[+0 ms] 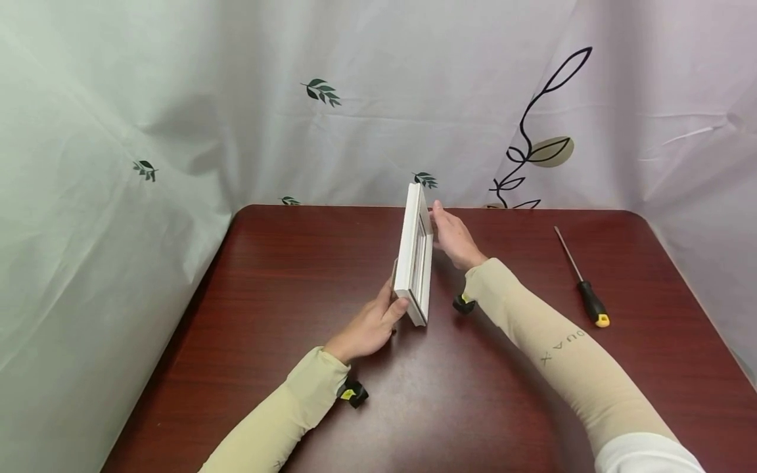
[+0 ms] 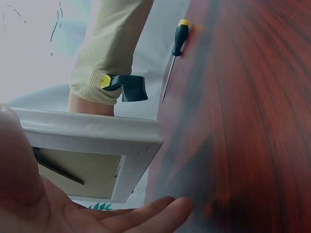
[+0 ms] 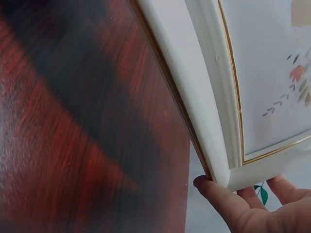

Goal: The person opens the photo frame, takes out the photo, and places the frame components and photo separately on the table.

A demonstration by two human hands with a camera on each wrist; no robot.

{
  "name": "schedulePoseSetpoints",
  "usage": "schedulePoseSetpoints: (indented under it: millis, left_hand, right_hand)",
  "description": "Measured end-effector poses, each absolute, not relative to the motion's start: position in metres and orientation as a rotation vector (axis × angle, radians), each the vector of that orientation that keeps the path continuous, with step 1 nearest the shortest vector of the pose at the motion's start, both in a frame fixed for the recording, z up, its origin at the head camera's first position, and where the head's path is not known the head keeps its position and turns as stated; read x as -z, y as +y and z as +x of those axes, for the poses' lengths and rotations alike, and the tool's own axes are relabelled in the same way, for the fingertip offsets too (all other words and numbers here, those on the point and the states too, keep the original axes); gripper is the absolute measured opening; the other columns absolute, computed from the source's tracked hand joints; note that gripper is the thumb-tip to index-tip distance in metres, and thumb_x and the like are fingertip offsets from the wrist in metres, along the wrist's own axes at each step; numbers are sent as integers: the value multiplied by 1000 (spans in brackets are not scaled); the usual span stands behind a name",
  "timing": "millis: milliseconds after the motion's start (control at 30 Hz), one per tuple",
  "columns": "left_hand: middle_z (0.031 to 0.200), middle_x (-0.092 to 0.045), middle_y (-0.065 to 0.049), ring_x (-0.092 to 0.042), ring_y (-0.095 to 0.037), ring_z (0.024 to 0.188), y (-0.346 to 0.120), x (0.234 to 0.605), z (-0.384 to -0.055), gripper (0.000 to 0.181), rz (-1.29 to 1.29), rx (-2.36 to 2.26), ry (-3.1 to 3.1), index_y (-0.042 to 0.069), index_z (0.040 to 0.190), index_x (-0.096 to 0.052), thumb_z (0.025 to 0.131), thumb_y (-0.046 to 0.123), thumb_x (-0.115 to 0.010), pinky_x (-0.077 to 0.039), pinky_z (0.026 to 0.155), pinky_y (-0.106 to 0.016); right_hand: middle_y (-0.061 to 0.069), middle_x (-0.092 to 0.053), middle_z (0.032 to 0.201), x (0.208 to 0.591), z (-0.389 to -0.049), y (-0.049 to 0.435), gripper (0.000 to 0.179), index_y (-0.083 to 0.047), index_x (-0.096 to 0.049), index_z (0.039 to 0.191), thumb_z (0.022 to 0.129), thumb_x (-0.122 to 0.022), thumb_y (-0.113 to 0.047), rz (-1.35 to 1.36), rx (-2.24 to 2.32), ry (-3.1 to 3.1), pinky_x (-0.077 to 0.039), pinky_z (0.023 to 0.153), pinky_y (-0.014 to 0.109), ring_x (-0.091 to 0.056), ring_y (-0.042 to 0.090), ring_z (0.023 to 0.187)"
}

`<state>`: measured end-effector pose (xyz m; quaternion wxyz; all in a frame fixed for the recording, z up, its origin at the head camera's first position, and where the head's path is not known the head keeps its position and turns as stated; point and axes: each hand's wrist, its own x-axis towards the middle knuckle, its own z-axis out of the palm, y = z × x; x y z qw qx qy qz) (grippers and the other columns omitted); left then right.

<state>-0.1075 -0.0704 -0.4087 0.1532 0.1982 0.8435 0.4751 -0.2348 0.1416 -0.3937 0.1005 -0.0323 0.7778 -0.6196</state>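
Observation:
A white picture frame (image 1: 414,256) is held on edge above the table between both hands, tilted slightly. Its front, with thin gold trim and a flower print (image 3: 296,73), faces right; the left wrist view shows the tan backing (image 2: 90,167). My left hand (image 1: 369,322) grips the near lower corner, thumb on the near edge and fingers partly hidden behind. At the far edge, my right hand (image 1: 452,236) holds the frame. Its fingers (image 3: 223,196) reach around the corner in the right wrist view, while the thumb's contact is hidden.
A screwdriver (image 1: 582,279) with a black and yellow handle lies to the right on the dark red wooden table (image 1: 284,282). A pale curtain (image 1: 367,131) with leaf prints hangs behind the table's far edge and at the sides.

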Motion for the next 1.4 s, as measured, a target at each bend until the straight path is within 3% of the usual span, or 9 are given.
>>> schedulePoseSetpoints:
  millis: [100, 400, 567, 700, 967, 1133, 1267, 1400]
  left_hand:
    - [123, -63, -20, -67, -32, 90, -68, 409, -108, 99, 567, -1379, 2394, 9, 162, -6, 92, 76, -26, -52, 86, -41]
    - [151, -44, -25, -60, -34, 122, -66, 412, -110, 105, 492, -1397, 2341, -2, 160, -7, 92, 76, -27, -42, 109, -46]
    - [157, -35, -24, -65, -36, 114, -65, 415, -109, 103, 438, -1438, 2279, -5, 158, -5, 96, 71, -32, -45, 106, -45]
    - [155, -38, -23, -71, -34, 99, -63, 416, -109, 104, 407, -1463, 2263, -5, 158, -5, 96, 72, -34, -49, 100, -45]
    - [152, -43, -22, -70, -31, 96, -62, 417, -107, 105, 408, -1490, 2267, -7, 158, -4, 95, 71, -36, -54, 92, -42]
    - [149, -47, -22, -71, -31, 93, -61, 417, -107, 102, 390, -1511, 2261, -6, 158, -3, 98, 66, -42, -56, 86, -40]
    - [146, -51, -19, -71, -29, 90, -62, 416, -107, 102, 372, -1507, 2267, -5, 158, -4, 97, 65, -46, -56, 84, -38]
    - [145, -53, -16, -69, -21, 91, -63, 415, -107, 105, 342, -1477, 2299, -3, 159, -5, 95, 64, -53, -54, 84, -36]
  right_hand:
    - [20, -43, 150, 394, -235, 139, 80, -1, -43, 149, 103, -21, -63, -22, 1891, 2219, -41, 109, 53, -41, 32, 140]
    - [24, -40, 149, 395, -234, 134, 84, 4, -35, 149, 103, -19, -63, 31, 2110, 1958, -39, 109, 57, -39, 36, 141]
    - [25, -39, 147, 393, -232, 134, 86, 3, -34, 150, 101, -17, -66, -9, 2106, 1925, -39, 108, 59, -39, 36, 140]
    - [25, -33, 153, 393, -233, 135, 88, 0, -31, 153, 100, -17, -69, -39, 2098, 1895, -34, 110, 63, -35, 35, 142]
    - [24, -25, 160, 393, -236, 140, 90, -3, -24, 158, 98, -23, -70, -107, 2086, 1830, -31, 107, 71, -22, 35, 150]
    - [22, -32, 157, 391, -236, 143, 82, -4, -24, 159, 102, -27, -63, -151, 2118, 1830, -30, 113, 61, -29, 36, 147]
    - [25, -42, 147, 392, -238, 144, 73, 2, -32, 154, 106, -32, -53, -155, 2159, 1877, -34, 115, 49, -45, 34, 136]
    - [27, -44, 146, 391, -239, 146, 66, 7, -37, 151, 108, -34, -43, -159, 2190, 1946, -35, 115, 44, -49, 31, 132]
